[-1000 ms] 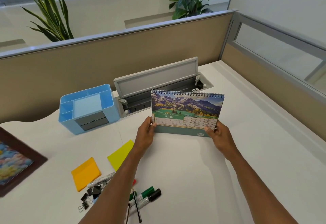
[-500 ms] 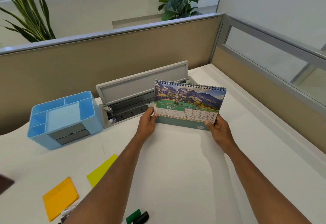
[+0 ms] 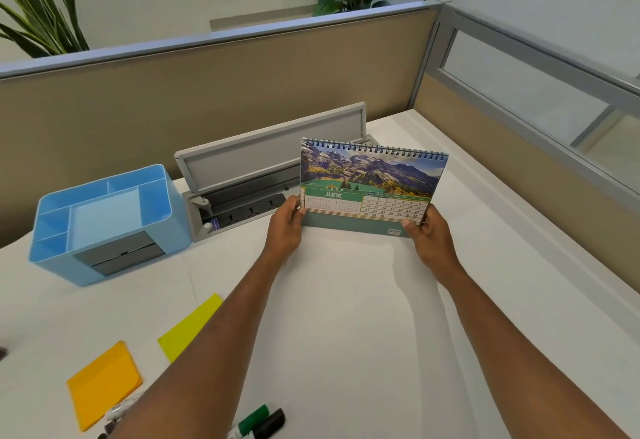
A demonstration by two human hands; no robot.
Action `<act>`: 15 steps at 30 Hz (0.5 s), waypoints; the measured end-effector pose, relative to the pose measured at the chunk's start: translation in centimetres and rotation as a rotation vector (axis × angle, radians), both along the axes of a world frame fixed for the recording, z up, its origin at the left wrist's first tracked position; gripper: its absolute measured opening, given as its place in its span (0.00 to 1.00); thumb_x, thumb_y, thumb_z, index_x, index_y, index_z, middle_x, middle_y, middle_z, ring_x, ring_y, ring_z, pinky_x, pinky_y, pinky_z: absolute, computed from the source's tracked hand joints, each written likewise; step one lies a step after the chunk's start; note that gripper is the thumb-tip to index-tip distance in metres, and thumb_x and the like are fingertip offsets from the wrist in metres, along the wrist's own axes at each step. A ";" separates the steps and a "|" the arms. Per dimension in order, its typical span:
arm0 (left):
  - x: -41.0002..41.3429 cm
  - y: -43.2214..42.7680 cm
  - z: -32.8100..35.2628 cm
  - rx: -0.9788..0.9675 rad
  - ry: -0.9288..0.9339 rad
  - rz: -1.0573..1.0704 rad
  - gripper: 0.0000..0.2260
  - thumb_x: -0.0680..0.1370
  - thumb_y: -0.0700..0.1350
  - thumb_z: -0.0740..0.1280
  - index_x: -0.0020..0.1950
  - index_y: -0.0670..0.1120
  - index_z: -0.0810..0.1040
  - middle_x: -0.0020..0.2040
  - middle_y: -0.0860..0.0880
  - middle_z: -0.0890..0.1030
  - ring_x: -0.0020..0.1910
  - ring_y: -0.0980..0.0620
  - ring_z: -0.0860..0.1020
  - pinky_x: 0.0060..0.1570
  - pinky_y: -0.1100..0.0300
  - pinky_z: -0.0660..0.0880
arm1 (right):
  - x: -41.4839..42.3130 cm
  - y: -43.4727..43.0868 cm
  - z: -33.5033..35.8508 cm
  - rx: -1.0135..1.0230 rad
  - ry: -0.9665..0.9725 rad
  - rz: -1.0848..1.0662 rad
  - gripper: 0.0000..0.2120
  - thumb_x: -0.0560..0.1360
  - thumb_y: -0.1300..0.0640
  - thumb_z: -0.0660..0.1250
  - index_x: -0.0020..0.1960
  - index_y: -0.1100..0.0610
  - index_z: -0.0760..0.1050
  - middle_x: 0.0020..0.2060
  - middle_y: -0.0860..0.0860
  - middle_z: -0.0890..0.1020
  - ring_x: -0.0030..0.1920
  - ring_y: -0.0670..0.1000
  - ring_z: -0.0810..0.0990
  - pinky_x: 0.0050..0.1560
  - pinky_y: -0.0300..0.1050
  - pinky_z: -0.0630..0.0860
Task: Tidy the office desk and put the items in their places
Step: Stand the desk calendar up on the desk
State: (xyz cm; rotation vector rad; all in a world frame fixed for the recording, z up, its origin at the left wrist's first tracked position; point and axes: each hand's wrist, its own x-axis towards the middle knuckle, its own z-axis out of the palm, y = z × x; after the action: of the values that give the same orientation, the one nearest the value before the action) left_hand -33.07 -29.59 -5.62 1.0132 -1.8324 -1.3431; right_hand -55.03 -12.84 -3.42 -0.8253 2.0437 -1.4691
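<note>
A spiral-bound desk calendar (image 3: 372,179) showing June and a mountain picture stands upright near the back of the white desk (image 3: 346,334). My left hand (image 3: 285,227) grips its lower left corner. Its lower right corner is held by my right hand (image 3: 427,234). To the left sits a light blue desk organizer (image 3: 104,220) with open compartments and grey drawers. An orange sticky pad (image 3: 104,383) and a yellow sticky pad (image 3: 190,326) lie at the front left. Green and black markers (image 3: 258,421) rest at the bottom edge beside my left arm.
An open grey cable tray (image 3: 249,175) with its lid raised sits behind the calendar, by the beige partition (image 3: 207,99). A glazed partition (image 3: 536,103) borders the right side. Small clips and a pen peek out at the bottom left.
The calendar, held by both hands, has shifted a little farther back and right on the desk. The view has panned right, so the picture frame and clips slid out at the left.
</note>
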 end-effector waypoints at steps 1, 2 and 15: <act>0.0 0.0 0.0 0.000 -0.001 0.004 0.09 0.82 0.40 0.57 0.60 0.45 0.74 0.58 0.48 0.79 0.58 0.51 0.76 0.59 0.50 0.75 | 0.0 0.1 -0.1 0.001 0.000 -0.004 0.17 0.78 0.61 0.65 0.66 0.53 0.70 0.60 0.50 0.78 0.58 0.50 0.77 0.53 0.41 0.77; 0.1 0.1 0.1 -0.001 0.006 0.006 0.09 0.82 0.40 0.57 0.60 0.45 0.74 0.58 0.48 0.79 0.58 0.51 0.76 0.59 0.50 0.75 | 0.0 0.1 -0.1 -0.001 -0.001 -0.006 0.16 0.78 0.61 0.65 0.65 0.54 0.70 0.60 0.51 0.78 0.57 0.50 0.77 0.54 0.41 0.76; -0.4 1.5 0.9 0.029 0.050 0.088 0.15 0.81 0.44 0.61 0.67 0.44 0.71 0.62 0.47 0.77 0.59 0.52 0.75 0.57 0.59 0.75 | -0.7 1.5 0.5 -0.033 -0.005 -0.078 0.13 0.74 0.58 0.72 0.57 0.56 0.75 0.51 0.50 0.82 0.50 0.49 0.82 0.45 0.34 0.79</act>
State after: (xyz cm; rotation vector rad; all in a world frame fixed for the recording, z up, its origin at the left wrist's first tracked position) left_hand -33.44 -28.08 -4.74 1.0536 -1.7161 -1.3337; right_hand -55.76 -11.38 -2.87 -0.7623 2.0745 -1.5496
